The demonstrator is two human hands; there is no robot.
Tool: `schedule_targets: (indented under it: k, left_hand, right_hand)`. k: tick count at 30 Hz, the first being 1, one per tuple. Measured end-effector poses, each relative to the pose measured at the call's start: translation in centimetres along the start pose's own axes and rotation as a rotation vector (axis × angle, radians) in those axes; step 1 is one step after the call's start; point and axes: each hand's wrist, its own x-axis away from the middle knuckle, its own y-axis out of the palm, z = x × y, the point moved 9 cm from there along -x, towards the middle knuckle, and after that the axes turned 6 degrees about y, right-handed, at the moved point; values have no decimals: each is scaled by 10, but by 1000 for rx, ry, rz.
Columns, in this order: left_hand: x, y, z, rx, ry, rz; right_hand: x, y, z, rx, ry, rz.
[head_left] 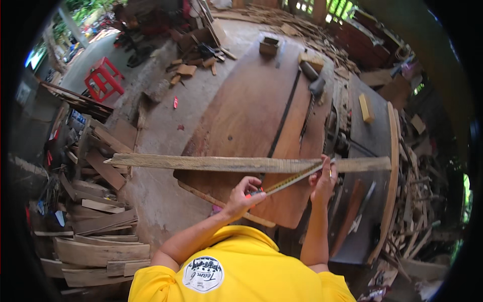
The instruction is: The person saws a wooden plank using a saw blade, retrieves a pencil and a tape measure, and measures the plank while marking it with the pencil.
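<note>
A long, rough wooden board (211,162) lies crosswise over the brown wooden worktop (236,116), its left end jagged and sticking out past the worktop. My left hand (238,199) is closed around the orange-and-black case of a tape measure (257,195), just on my side of the board. From the case, the yellow blade (294,180) runs out at a slant up to the right. My right hand (323,183) pinches the blade near its far end, with raised fingers close to the board's edge.
Right of the worktop stands a dark panel (365,201) with a wood block (366,108) on it. A grey tool (316,83) and an open box (269,46) sit at the far end. Stacked offcuts (100,251) and a red stool (104,79) are on the left.
</note>
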Motion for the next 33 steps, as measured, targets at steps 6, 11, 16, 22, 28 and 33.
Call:
schedule_targets:
  k: [6,11,16,22,28,33]
  left_hand:
    - [11,-6,-9,18,-35,84]
    - [21,-11,-15,71,-44,126]
    - [40,-24,-27,90,-22,218]
    - [54,-19,-33,129,-1,294]
    - [50,-13,-21,258,16,353]
    - [33,-2,-6,222,124,411]
  right_hand:
    - [-12,0,14,-38,13,-86]
    - [-21,12,30,-215,178,-154]
    - [-21,32,36,-247,210,-215]
    - [14,47,35,8,99,-352]
    - [71,75,42,208,128,-503]
    - [101,81,72,471,71,-819]
